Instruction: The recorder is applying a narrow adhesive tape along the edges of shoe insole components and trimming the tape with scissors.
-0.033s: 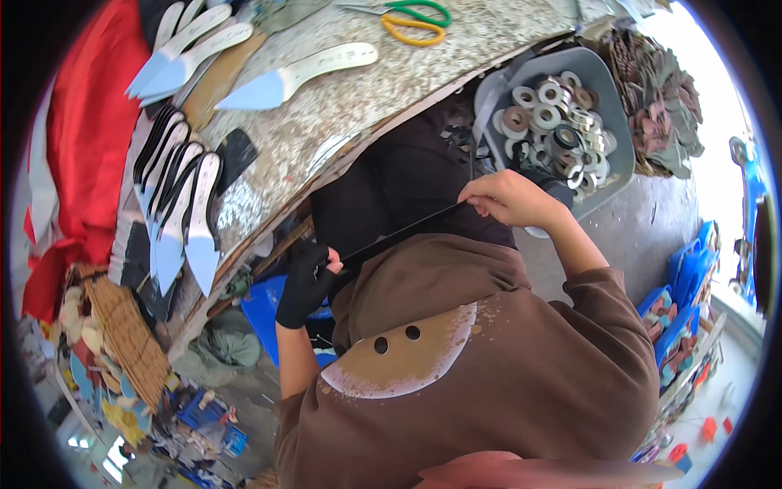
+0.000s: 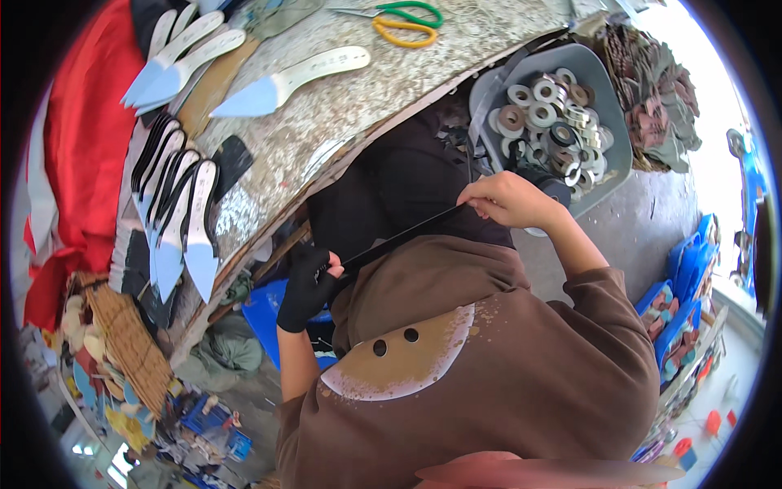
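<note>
Black strip between left hand and right hand — fingers of both tight on it

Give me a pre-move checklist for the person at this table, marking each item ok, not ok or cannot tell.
1. Left hand, in a black glove, holds the dark strip: ok.
2. Right hand, bare, pinches the strip: ok.
3. Strip runs straight between the hands, without visible slack: ok.
4. Strip's far end beyond the right hand traceable: cannot tell; it is lost among dark things near the grey bin.
5. Scissors in hand: not ok; they lie on the table.
6. Light-blue-tipped flat piece lies on the table, apart from the hands: ok.
</note>
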